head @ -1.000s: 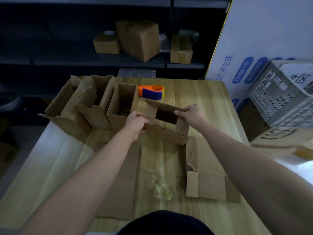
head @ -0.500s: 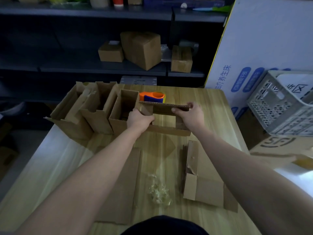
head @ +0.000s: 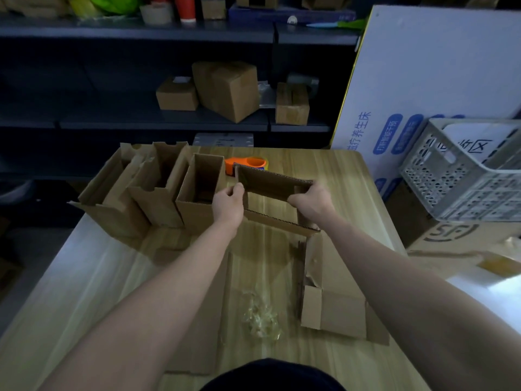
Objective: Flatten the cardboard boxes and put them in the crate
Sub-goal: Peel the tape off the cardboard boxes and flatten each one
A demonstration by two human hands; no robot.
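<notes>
Tipped further open since the earlier frame, the held box [head: 272,182] now shows us the inside of its far wall, which covers the lower edge of the orange tape dispenser [head: 248,162] at 12 o'clock.

In the head view, our left-hand grip [head: 228,206] is clamped on the box's left end and our right-hand grip [head: 310,203] is clamped on its right end wall. The box is an open sleeve held just above the surface [head: 332,167], and we see wood grain through it. Three upright open boxes [head: 158,193] stand touching at 9 to 10 o'clock. Flattened cardboard [head: 338,314] lies at 5 o'clock, with crumpled clear tape [head: 262,320] at 6.

The grey crate [head: 462,193] sits off the surface at 3 o'clock, on a carton [head: 448,232] printed "SF". Behind it, the white board [head: 423,66] at 2 o'clock carries blue writing, of which we read "养生床".
</notes>
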